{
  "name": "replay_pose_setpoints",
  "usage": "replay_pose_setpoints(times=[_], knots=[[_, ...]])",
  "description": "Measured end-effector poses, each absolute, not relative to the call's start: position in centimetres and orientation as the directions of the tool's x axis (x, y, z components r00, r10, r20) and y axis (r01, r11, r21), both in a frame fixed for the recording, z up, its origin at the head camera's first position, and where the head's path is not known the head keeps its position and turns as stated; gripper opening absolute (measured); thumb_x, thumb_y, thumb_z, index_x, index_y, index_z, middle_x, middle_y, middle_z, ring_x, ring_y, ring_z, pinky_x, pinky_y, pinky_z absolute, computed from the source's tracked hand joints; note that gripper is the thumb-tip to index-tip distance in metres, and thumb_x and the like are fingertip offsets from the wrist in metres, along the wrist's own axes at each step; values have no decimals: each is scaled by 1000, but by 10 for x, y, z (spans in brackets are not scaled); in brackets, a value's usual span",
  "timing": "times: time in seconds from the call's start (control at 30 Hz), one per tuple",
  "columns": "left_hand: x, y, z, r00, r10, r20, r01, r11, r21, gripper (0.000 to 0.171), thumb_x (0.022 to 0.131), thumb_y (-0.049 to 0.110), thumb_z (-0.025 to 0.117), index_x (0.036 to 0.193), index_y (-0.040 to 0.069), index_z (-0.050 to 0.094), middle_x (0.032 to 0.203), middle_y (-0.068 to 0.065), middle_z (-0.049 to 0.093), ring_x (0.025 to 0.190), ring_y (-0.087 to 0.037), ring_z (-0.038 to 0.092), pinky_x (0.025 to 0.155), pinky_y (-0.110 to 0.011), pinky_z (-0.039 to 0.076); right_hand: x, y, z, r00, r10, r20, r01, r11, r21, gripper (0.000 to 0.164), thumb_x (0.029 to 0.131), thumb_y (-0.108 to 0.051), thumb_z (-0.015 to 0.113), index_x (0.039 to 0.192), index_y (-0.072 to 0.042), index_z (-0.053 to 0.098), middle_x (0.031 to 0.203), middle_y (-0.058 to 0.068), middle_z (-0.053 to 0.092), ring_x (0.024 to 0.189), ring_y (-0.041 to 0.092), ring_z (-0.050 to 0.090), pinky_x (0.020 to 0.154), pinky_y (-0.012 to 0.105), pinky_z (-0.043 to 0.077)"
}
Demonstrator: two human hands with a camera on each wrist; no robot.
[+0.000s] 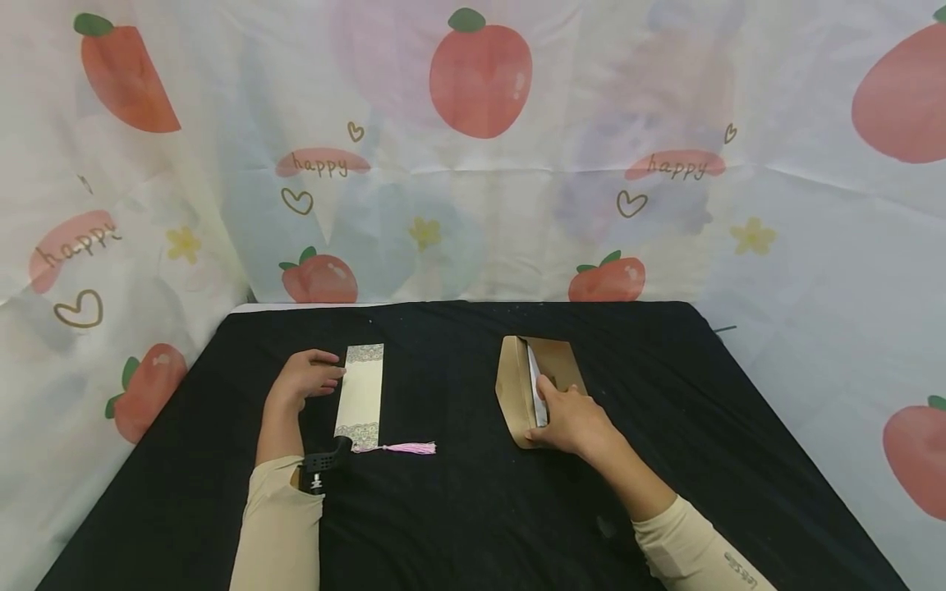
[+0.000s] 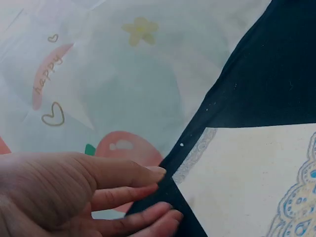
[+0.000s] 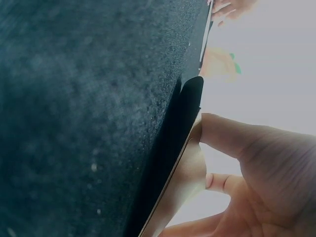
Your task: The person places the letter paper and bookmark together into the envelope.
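Note:
A cream card with patterned bands at both ends lies on the black cloth in the head view, a pink tassel at its near end. My left hand is at the card's left edge, fingers loosely extended and holding nothing. On the right, a brown paper envelope has its mouth gaping, with a white sheet inside. My right hand grips the envelope at its near side, thumb and fingers spread across the mouth. In the right wrist view, thumb and fingertips touch the brown paper.
The black cloth covers the table. A printed fabric backdrop with fruit and hearts rises behind and at both sides. A black wrist camera sits on the left forearm, close to the card's near end.

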State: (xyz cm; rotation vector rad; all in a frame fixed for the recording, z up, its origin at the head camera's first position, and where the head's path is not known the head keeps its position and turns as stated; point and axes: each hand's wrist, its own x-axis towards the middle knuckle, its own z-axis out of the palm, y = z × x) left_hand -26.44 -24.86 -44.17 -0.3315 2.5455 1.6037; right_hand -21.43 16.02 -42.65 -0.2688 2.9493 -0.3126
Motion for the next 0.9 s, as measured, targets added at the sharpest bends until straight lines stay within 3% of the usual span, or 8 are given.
replay_pose_setpoints(times=[0.4, 0.67, 0.9], knots=[[-266, -220, -433, -950, -182, -253, -310, 620, 720, 50, 78, 10, 76, 121, -2, 56, 123, -27, 49, 101, -41, 57, 87, -52, 46, -214, 161, -428, -972, -184, -148, -150, 966, -209, 65, 71, -47, 80, 115, -16, 43, 88, 15, 50, 74, 29, 52, 54, 42, 42], [-266, -206, -433, -951, -194, -241, -304, 733, 609, 55, 71, 15, 83, 116, 1, 55, 134, -32, 26, 101, -42, 46, 79, -52, 45, -214, 161, -429, -973, -191, -131, -160, 963, -219, 66, 70, -46, 80, 115, -15, 43, 86, 15, 50, 72, 29, 52, 53, 42, 41], [-267, -203, -433, -940, -212, -267, -335, 729, 598, 54, 70, 13, 83, 115, 3, 54, 128, -29, 35, 95, -39, 49, 73, -49, 45, -216, 160, -429, -971, -201, -130, -170, 962, -216, 61, 71, -45, 80, 108, -14, 43, 83, 13, 49, 70, 28, 50, 52, 40, 40]])
